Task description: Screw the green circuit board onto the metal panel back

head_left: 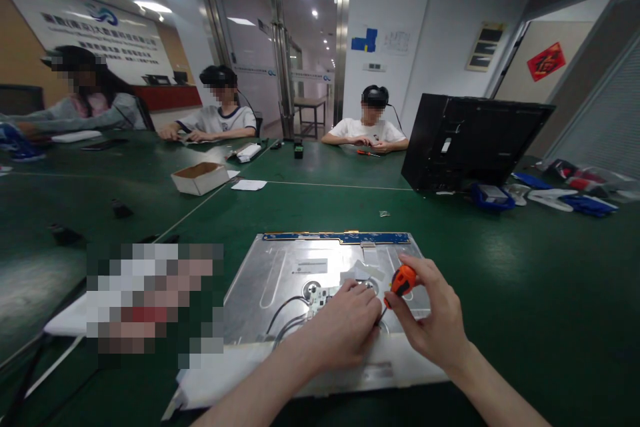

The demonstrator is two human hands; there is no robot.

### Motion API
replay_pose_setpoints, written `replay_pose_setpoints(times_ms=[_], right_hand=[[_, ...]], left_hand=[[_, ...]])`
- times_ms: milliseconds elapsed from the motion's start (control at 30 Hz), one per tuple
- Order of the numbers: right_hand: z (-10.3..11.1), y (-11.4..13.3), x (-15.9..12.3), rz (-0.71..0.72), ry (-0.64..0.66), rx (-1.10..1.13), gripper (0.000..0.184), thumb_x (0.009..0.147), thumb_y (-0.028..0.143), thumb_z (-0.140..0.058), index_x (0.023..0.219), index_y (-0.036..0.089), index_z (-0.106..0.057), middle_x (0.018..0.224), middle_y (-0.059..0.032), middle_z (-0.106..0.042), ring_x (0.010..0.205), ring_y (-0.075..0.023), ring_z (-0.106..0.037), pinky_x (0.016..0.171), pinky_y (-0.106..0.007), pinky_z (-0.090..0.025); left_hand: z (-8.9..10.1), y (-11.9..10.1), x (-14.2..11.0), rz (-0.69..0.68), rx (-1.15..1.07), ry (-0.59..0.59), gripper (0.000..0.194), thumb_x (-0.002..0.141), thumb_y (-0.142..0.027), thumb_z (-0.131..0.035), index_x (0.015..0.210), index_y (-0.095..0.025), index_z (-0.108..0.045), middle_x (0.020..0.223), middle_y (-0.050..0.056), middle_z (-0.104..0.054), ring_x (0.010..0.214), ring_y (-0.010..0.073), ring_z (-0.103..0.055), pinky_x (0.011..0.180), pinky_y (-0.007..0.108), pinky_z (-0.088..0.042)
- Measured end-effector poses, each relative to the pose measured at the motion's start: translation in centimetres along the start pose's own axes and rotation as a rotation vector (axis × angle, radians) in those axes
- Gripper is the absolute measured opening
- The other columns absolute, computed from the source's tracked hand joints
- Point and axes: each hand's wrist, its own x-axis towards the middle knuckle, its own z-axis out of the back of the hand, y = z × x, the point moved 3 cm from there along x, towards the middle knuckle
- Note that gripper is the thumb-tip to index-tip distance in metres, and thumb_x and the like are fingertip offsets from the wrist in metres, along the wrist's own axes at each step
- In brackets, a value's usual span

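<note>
A flat display panel [260, 287] lies in front of me, its silver metal back facing up, with a blue circuit strip [300, 238] along the far edge. My right hand [440, 320] pinches the orange and black handle of a screwdriver [404, 279], tilted with its shaft pointing down toward the panel. Close to that shaft, my left hand [350, 320] rests on the panel with curled fingers; whatever they grip is hidden beneath them. A small circuit board [323, 297] with black cables [287, 327] shows partly from under the left hand.
A black monitor [470, 140] stands at the back right, near blue-and-white gloves [590, 203]. An open white box [200, 179] sits at the back left. Blurred-out items [150, 300] lie left of the panel. Several people sit across the green table [525, 280].
</note>
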Motion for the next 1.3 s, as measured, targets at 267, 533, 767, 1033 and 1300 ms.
replay_pose_setpoints(times_ms=[267,533,767,1033,1300], right_hand=[[0.14,0.24,-0.10,0.045,-0.027,0.098,0.052,0.086,0.011,-0.055,0.135,0.020,-0.041,0.096,-0.0060,-0.069,0.081,-0.0186,-0.067,0.061,-0.029,-0.056],[0.07,-0.01,0.38,0.061,-0.040,0.087,0.047,0.085,0.016,-0.063,0.129,0.023,-0.048,0.092,-0.0050,-0.064,0.072,-0.0156,-0.063,0.055,-0.026,-0.054],[0.07,0.26,0.26,0.035,-0.020,0.108,0.054,0.087,0.013,-0.055,0.138,0.021,-0.040,0.101,-0.0083,-0.070,0.078,-0.0181,-0.068,0.058,-0.029,-0.057],[0.07,-0.03,0.08,0.005,0.006,0.146,0.049,0.086,0.013,-0.057,0.133,0.027,-0.046,0.098,-0.0057,-0.061,0.075,-0.0161,-0.062,0.057,-0.029,-0.055],[0.19,0.40,0.45,0.020,0.014,0.129,0.051,0.087,0.014,-0.054,0.136,0.022,-0.041,0.094,-0.0058,-0.065,0.073,-0.0171,-0.063,0.055,-0.029,-0.055]], left_hand=[[0.15,0.00,-0.14,-0.011,0.023,-0.009,0.015,0.084,-0.020,-0.058,0.099,-0.015,-0.057,0.100,0.009,-0.064,0.095,0.0258,-0.058,0.091,0.041,-0.040],[-0.09,0.04,-0.15,-0.026,0.044,-0.026,0.011,0.086,-0.019,-0.057,0.097,-0.015,-0.057,0.102,0.009,-0.064,0.097,0.0263,-0.059,0.094,0.042,-0.039],[-0.22,-0.09,-0.01,-0.022,0.075,-0.022,0.010,0.089,-0.020,-0.055,0.097,-0.015,-0.057,0.102,0.010,-0.065,0.095,0.0268,-0.060,0.093,0.043,-0.039],[-0.60,0.05,0.08,-0.049,0.091,-0.028,0.014,0.089,-0.024,-0.055,0.100,-0.015,-0.056,0.103,0.011,-0.064,0.097,0.0278,-0.058,0.095,0.044,-0.038],[-0.78,0.07,0.08,-0.060,0.099,-0.013,0.008,0.089,-0.020,-0.055,0.096,-0.016,-0.057,0.103,0.010,-0.064,0.098,0.0266,-0.057,0.096,0.044,-0.037]])
